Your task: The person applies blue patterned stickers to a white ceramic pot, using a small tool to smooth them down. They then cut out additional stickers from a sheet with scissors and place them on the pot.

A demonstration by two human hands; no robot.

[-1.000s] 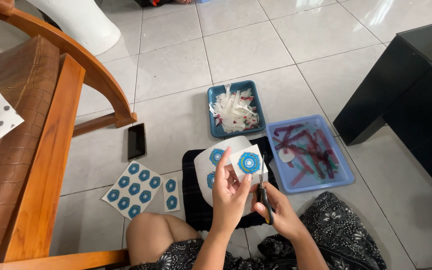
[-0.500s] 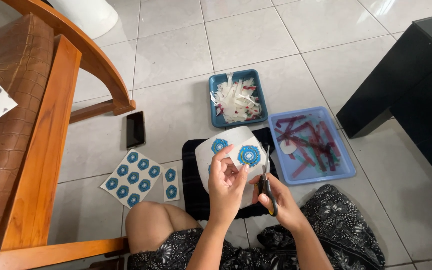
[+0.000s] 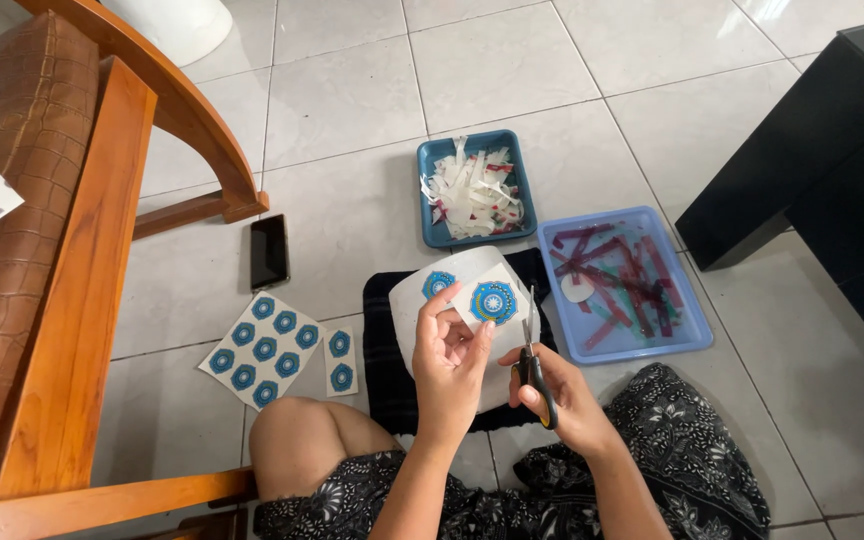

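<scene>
While the wooden chair [image 3: 62,300] fills the far left, everything else sits right of it: a black phone [image 3: 269,250] and blue-emblem sticker sheets [image 3: 264,348] on the floor, then the left hand [image 3: 449,365] pinching a white sticker sheet [image 3: 472,300], and the right hand [image 3: 562,395] gripping scissors [image 3: 535,365]. Furthest from the chair is a blue tray [image 3: 624,345].

White tiled floor [image 3: 352,90] carrying a black phone [image 3: 269,251], blue-emblem sticker sheets [image 3: 264,349], two blue trays [image 3: 475,189], and a dark cloth [image 3: 384,360].
</scene>
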